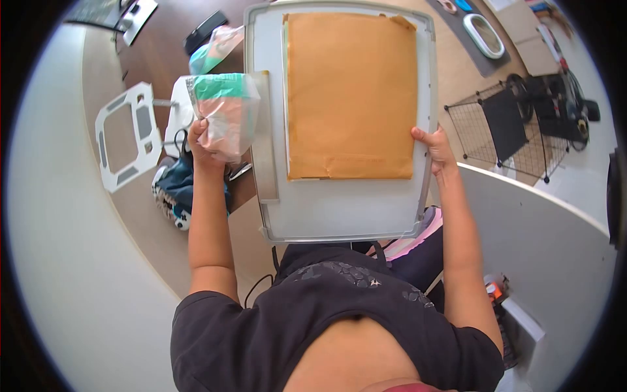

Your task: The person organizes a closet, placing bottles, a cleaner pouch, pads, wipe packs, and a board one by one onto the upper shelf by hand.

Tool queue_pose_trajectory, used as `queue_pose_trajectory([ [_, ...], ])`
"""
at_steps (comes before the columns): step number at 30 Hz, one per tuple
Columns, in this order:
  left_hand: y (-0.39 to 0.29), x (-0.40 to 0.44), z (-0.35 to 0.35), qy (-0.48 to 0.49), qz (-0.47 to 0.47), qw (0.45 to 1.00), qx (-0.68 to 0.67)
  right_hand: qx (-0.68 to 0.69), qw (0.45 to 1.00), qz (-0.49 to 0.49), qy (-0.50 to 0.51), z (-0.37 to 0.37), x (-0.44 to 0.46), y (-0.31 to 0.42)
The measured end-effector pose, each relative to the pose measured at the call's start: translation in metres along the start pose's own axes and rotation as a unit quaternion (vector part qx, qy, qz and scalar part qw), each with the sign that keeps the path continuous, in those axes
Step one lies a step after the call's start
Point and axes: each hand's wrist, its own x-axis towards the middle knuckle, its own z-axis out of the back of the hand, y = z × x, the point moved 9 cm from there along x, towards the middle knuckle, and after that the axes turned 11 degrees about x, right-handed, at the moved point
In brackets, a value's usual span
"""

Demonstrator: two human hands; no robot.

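Observation:
My left hand (202, 142) is closed on a crinkled clear plastic packet (225, 121) with green and peach-pink contents or print. The packet overlaps the left edge of a white board (346, 212) that has a grey frame and rounded corners. On the board lies a large brown envelope (353, 98), its flap side partly taped near the bottom. My right hand (439, 150) grips the board's right edge, thumb over the front against the envelope's edge and the other fingers hidden behind. Whether the left hand also touches the board, I cannot tell.
To the left are a white stand with grey pads (130, 134), a dark blue cloth bag (183, 183), another plastic packet (219, 49) and a black case (205, 31). On the right are a white oval-rimmed item (484, 36), a black wire rack (509, 127) and a grey partition (535, 222).

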Motion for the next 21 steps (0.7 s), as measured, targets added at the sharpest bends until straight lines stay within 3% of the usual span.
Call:
queue_pose_trajectory([
  [3,0.015,0.035,-0.038,0.087,0.003,0.996,-0.036,0.028,0.999,0.037,-0.013,0.018,-0.014,0.039],
  [6,0.032,0.055,-0.079,0.075,-0.053,0.996,-0.014,0.018,0.997,0.058,-0.047,0.054,-0.029,0.062],
  [9,0.075,0.075,-0.106,0.128,0.034,0.989,-0.067,0.021,0.994,0.076,-0.073,0.08,-0.05,0.087],
  [13,0.126,0.093,-0.118,0.142,0.102,0.985,-0.002,-0.049,0.987,0.128,-0.078,0.106,-0.065,0.119],
  [15,0.159,0.09,-0.121,0.215,0.204,0.955,0.013,-0.089,0.978,0.17,-0.084,0.123,-0.067,0.126],
  [17,0.183,0.1,-0.115,0.221,0.196,0.955,0.031,-0.057,0.991,0.101,-0.068,0.134,-0.058,0.116],
  [21,0.191,0.13,-0.129,0.185,0.157,0.963,0.119,-0.089,0.976,0.184,-0.075,0.138,-0.045,0.133],
])
